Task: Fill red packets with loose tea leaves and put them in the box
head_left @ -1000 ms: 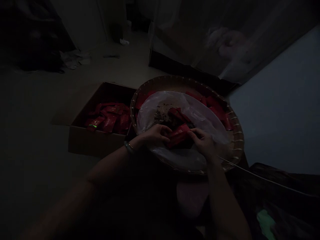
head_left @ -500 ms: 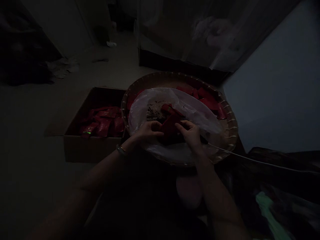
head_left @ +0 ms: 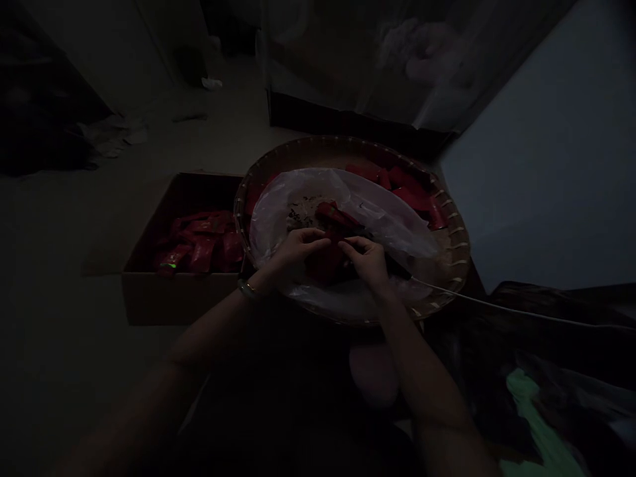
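My left hand (head_left: pixel 297 248) and my right hand (head_left: pixel 370 262) pinch the upper edge of a red packet (head_left: pixel 325 264) from both sides, fingertips close together. Beneath them a pale plastic sheet (head_left: pixel 298 182) lines part of a round woven bamboo tray (head_left: pixel 460 248). Loose dark bits, perhaps dried leaves, lie on the sheet (head_left: pixel 301 212) just beyond my left hand. Another red packet (head_left: pixel 334 213) with a small green mark rests past my fingertips. A dark object with a white cable (head_left: pixel 487 303) sits beside my right hand; its kind is too dim to tell.
Left of the tray, a cardboard box (head_left: pixel 181 298) holds several red packets (head_left: pixel 203 252). More red packets (head_left: pixel 410 192) lie at the tray's far right. A pale wall (head_left: pixel 541 165) rises on the right. Green cloth (head_left: pixel 531 397) lies at lower right. The room is very dark.
My hands have come closer together on the packet's upper edge; my left fingers, spread apart before, now pinch it. The packet hangs lower between them. The view has shifted slightly.
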Available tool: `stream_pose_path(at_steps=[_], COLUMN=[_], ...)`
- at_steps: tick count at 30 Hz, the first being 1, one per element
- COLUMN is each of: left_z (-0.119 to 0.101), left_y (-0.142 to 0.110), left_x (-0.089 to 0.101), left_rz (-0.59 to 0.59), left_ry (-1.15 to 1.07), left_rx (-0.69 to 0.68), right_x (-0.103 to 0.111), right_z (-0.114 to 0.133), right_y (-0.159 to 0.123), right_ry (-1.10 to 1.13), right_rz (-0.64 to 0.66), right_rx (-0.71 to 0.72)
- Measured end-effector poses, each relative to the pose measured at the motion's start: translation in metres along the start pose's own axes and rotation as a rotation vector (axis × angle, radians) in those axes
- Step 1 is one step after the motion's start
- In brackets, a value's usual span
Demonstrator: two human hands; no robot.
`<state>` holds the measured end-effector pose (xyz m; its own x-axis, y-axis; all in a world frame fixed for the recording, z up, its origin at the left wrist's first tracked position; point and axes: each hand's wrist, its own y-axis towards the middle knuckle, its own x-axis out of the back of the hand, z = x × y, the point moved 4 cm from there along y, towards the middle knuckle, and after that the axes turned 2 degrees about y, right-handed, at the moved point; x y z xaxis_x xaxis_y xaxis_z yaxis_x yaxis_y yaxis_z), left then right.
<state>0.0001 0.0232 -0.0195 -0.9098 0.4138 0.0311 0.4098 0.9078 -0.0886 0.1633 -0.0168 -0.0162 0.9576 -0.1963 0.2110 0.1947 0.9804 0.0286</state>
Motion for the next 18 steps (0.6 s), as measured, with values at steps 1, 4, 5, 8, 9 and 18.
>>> stream_pose_path(at_steps=[1, 4, 5, 8, 9, 18], left_z=[0.000, 0.005, 0.007, 0.011, 0.013, 0.024], left_y=[-0.002, -0.013, -0.015, -0.018, -0.017, -0.015], left_x=[-0.004, -0.013, -0.014, -0.009, -0.007, -0.005], left_rz=[0.084, 0.292, 0.306, 0.252, 0.232, 0.288], left_ry=[-0.016, -0.090, -0.114, -0.177, -0.189, -0.346], left_rx=[0.046, 0.220, 0.259, 0.298, 0.299, 0.376], right_x=[0.000, 0.002, 0.004, 0.016, 0.021, 0.055], right_z=[0.000, -0.001, -0.003, -0.011, -0.014, -0.050], right_y=[0.000, 0.002, 0.004, 0.012, 0.015, 0.023], right_ry=[-0.008, -0.054, -0.078, -0.229, -0.334, -0.980], right_rz=[-0.010, -0.011, 0.000, 0.027, 0.039, 0.207], right_rx=[-0.002, 0.008, 0.019, 0.096, 0.136, 0.082])
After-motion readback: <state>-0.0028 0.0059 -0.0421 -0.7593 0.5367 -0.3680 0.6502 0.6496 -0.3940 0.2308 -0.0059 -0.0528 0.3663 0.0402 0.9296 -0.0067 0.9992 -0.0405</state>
